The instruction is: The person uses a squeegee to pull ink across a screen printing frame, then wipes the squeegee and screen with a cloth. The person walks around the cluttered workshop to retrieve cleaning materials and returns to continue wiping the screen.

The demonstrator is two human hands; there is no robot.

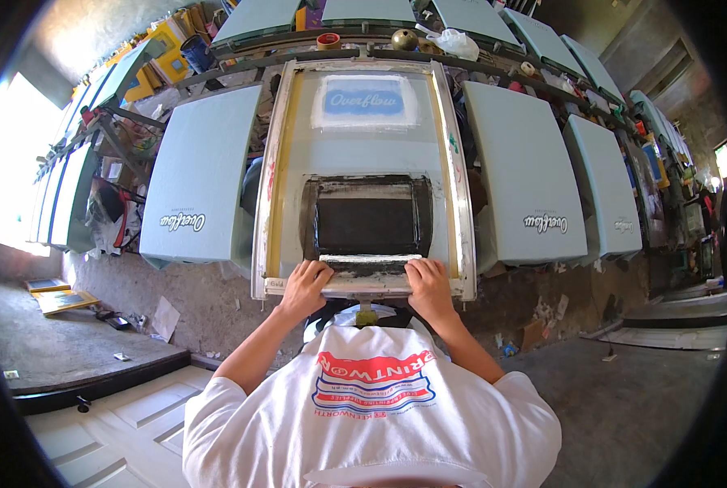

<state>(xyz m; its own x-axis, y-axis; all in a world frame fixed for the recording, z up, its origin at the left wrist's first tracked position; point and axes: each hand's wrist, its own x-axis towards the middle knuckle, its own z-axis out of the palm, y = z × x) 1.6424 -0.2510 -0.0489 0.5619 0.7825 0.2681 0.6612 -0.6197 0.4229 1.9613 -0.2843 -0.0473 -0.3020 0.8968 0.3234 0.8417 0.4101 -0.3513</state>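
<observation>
In front of me lies a screen-printing frame [270,187] with light metal sides and yellowish tape along its inner edges. Black ink [367,224] covers a rectangular patch on the near half of its mesh. At the near end of that patch is a squeegee [369,259], a pale bar smeared with black. My left hand [306,282] is closed around its left end. Its right end is in my right hand [428,282], with the fingers curled over. The fingertips and the squeegee's blade are partly hidden. A blue panel with a white border [367,101] shows at the frame's far end.
Pale blue-green shirt boards, one on the left [200,163] and one on the right [526,171], carry dark lettering. Behind the frame, a rail holds a tape roll [328,41], a round brassy object [403,39] and a white plastic bag [454,42]. A white panelled door [127,423] lies at lower left.
</observation>
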